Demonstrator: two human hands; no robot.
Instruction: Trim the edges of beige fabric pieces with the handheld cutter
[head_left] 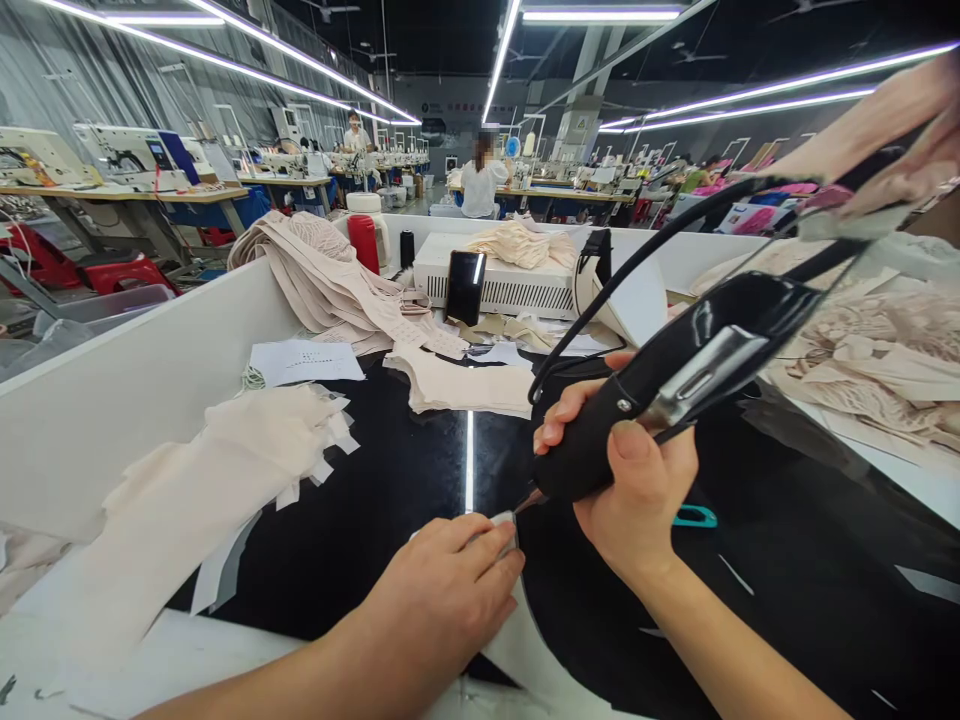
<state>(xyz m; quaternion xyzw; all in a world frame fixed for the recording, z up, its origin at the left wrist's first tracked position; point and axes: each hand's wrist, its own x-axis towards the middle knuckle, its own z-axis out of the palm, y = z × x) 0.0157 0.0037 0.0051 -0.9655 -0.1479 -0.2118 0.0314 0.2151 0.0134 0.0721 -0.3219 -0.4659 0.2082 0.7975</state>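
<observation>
My right hand (637, 480) is closed around a black corded hand tool (592, 445) with a silver lever on its side. The tool tilts down to the left, and its thin metal tip (531, 500) meets or nearly meets a small pale grey piece (506, 522). That piece is pinched beneath the fingers of my left hand (465, 575), low over the black tabletop; most of it is hidden. Left of my hands lies a stack of cream fabric pieces (225, 470). A smaller cream stack (469, 385) rests beyond them.
A teal-handled tool (696, 516) lies right of my right forearm. Ahead stand a phone (465, 287), a white vented box (517, 285) and a red thread cone (363, 244). Cream fabric (877, 350) heaps at right. Another hand (915, 165), blurred, appears upper right. The tool's cord (600, 295) loops upward.
</observation>
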